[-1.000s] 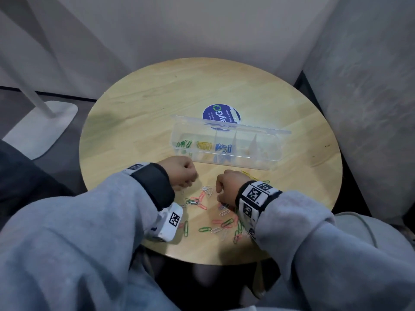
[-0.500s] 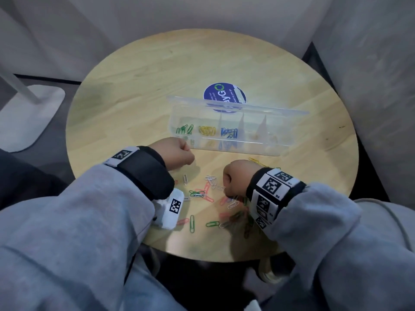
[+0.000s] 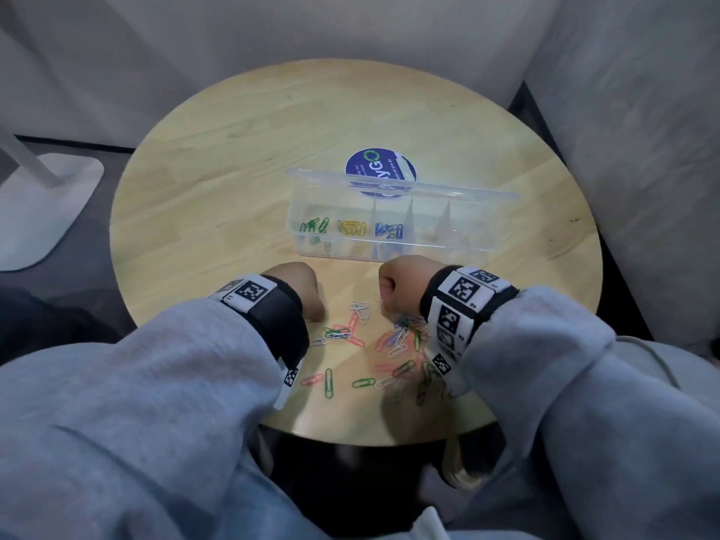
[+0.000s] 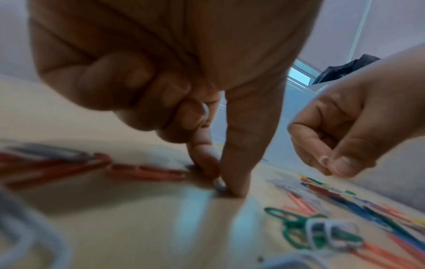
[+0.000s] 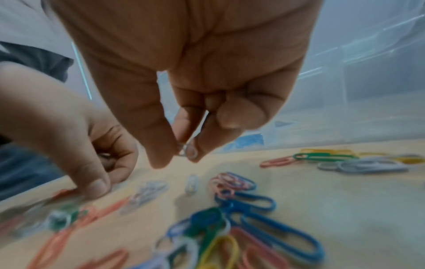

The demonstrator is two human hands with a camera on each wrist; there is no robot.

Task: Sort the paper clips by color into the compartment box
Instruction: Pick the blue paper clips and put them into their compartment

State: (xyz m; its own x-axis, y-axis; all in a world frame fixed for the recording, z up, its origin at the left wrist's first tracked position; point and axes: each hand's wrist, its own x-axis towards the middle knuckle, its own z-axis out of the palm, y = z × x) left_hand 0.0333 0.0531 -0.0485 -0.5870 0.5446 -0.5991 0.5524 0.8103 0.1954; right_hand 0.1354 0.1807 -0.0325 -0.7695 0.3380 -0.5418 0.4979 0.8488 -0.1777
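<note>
The clear compartment box [image 3: 459,243] stands open mid-table, with green clips [image 3: 313,226], yellow clips [image 3: 352,227] and blue clips [image 3: 389,229] in its left three compartments. Loose mixed-colour paper clips [image 3: 389,344] lie in front of it. My left hand [image 3: 307,302] is down on the table, thumb and forefinger pinching a pale clip [image 4: 219,183] against the wood. Just above the pile, my right hand [image 3: 385,298] pinches a white clip [image 5: 187,152] between thumb and fingertips. Both hands sit close before the box's front wall.
The round wooden table [image 3: 233,189] carries a blue round sticker [image 3: 380,169] behind the box. Grey padded walls stand close on the right and at the back. A white stand base [image 3: 43,204] rests on the floor at left. The table's near edge lies just under my wrists.
My left hand has come back from the box's near-left corner down onto the loose clips. The right hand has risen slightly with a white clip. The head view has shifted.
</note>
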